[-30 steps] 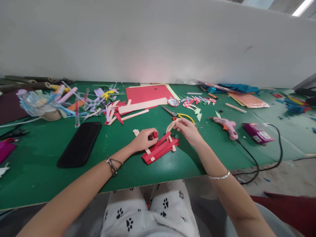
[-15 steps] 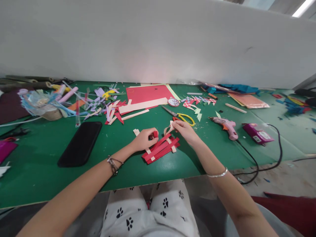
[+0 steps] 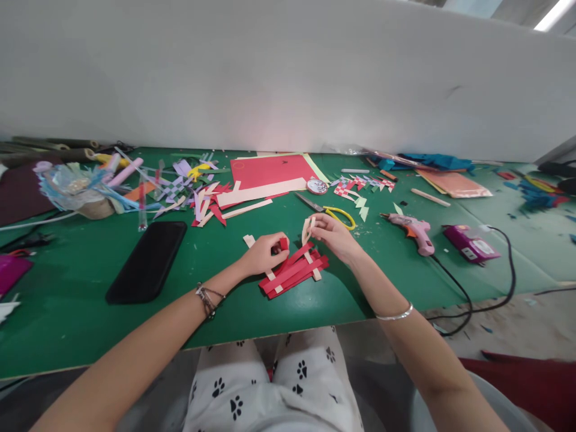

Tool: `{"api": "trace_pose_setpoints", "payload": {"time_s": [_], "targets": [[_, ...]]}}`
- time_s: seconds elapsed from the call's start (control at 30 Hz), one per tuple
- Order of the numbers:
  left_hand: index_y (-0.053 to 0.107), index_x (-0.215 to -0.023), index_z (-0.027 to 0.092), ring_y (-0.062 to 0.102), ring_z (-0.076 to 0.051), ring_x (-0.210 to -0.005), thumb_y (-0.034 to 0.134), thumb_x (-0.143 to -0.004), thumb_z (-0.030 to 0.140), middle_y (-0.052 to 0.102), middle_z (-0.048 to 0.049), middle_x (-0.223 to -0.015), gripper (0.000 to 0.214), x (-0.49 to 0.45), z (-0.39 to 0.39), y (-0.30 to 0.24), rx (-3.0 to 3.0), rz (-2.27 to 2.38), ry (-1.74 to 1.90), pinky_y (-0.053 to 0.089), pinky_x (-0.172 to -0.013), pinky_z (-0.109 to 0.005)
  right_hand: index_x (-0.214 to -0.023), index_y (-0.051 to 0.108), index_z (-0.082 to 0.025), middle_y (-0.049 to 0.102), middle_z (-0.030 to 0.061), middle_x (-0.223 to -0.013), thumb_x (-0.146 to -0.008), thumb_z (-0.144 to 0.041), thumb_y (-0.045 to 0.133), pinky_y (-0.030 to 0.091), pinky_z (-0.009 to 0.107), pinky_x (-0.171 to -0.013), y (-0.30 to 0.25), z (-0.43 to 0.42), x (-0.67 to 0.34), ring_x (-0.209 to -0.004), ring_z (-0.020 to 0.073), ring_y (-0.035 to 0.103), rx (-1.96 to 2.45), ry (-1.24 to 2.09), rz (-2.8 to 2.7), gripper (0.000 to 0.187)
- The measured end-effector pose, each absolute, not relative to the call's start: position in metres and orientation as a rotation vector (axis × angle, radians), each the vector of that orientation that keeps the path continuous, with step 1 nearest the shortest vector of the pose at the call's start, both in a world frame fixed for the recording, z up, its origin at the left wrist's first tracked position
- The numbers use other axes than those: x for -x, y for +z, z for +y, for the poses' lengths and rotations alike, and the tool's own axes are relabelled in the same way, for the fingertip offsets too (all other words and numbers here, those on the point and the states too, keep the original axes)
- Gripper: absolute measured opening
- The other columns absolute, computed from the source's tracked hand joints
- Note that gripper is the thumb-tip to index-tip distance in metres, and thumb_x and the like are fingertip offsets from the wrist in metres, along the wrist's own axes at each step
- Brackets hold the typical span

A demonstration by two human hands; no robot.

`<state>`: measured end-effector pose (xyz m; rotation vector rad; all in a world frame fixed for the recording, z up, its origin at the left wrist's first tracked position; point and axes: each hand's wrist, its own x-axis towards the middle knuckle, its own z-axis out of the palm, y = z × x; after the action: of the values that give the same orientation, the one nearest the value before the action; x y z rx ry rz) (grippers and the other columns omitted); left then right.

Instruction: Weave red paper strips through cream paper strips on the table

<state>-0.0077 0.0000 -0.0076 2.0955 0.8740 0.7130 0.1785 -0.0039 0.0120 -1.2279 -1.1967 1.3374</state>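
A half-woven mat of red and cream paper strips (image 3: 294,269) lies on the green table (image 3: 225,300) in front of me. My left hand (image 3: 262,254) is closed, pinching the folded-up end of a red strip (image 3: 283,243) at the mat's left side. My right hand (image 3: 332,235) is closed on the free end of a cream strip (image 3: 308,230), which it holds lifted and bent over the mat's upper right part.
Yellow-handled scissors (image 3: 330,211) lie just behind my right hand. A pink glue gun (image 3: 413,229) with a black cable is to the right, a black phone (image 3: 148,260) to the left. Red card (image 3: 270,170) and several paper scraps lie further back.
My right hand has drawn the cream strip's end a little left and back over the mat, bending it more upright. My left hand keeps its pinch on the red strip.
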Motion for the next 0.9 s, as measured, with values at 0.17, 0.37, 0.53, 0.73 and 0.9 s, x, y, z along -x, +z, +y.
{"api": "trace_pose_setpoints", "payload": {"time_s": [0.17, 0.37, 0.53, 0.73, 0.9], "targets": [[0.043, -0.064, 0.018, 0.048, -0.009, -0.054, 0.042, -0.068, 0.018, 0.053, 0.0035, -0.060, 0.004, 0.007, -0.001, -0.005, -2.040, 0.824, 0.722, 0.039, -0.056, -0.022, -0.068, 0.054, -0.019, 0.057, -0.0037, -0.064, -0.057, -0.024, 0.059, 0.033, 0.022, -0.055, 0.014, -0.010, -0.183, -0.056, 0.0076, 0.047, 1.228, 1.326, -1.225, 0.013], [0.044, -0.066, 0.017, 0.048, -0.008, -0.055, 0.045, -0.067, 0.017, 0.050, 0.0035, -0.062, 0.001, 0.007, -0.003, -0.004, -2.050, 0.763, 0.698, 0.041, -0.056, -0.021, -0.060, 0.057, -0.017, 0.058, -0.0003, -0.063, -0.063, -0.030, 0.055, 0.034, 0.024, -0.055, 0.009, -0.008, -0.186, -0.057, 0.0094, 0.046, 1.325, 1.252, -1.365, 0.013], [0.051, -0.074, 0.016, 0.046, -0.009, -0.053, 0.046, -0.068, 0.019, 0.047, 0.0042, -0.060, 0.008, 0.006, -0.001, -0.005, -2.114, 0.742, 0.667, 0.040, -0.054, -0.021, -0.053, 0.055, -0.016, 0.058, -0.0001, -0.064, -0.067, -0.028, 0.050, 0.033, 0.023, -0.056, 0.007, -0.003, -0.180, -0.057, 0.0087, 0.047, 1.262, 1.315, -1.515, 0.020], [0.058, -0.079, 0.017, 0.049, -0.010, -0.062, 0.050, -0.071, 0.022, 0.050, -0.0009, -0.079, 0.012, 0.007, 0.002, -0.008, -2.205, 0.690, 0.681, 0.044, -0.063, -0.024, -0.054, 0.053, -0.017, 0.055, -0.0033, -0.054, -0.065, -0.025, 0.049, 0.037, 0.024, -0.060, 0.010, -0.003, -0.171, -0.053, 0.0085, 0.048, 1.253, 1.340, -1.550, 0.014], [0.057, -0.083, 0.018, 0.050, -0.017, -0.094, 0.048, -0.073, 0.018, 0.052, -0.0057, -0.101, 0.013, 0.008, 0.002, -0.009, -2.364, 0.676, 0.737, 0.039, -0.086, -0.031, -0.060, 0.059, -0.017, 0.056, -0.0034, -0.057, -0.063, -0.019, 0.050, 0.038, 0.024, -0.060, 0.010, -0.001, -0.169, -0.055, 0.0094, 0.049, 1.382, 1.237, -1.535, 0.010]]}}
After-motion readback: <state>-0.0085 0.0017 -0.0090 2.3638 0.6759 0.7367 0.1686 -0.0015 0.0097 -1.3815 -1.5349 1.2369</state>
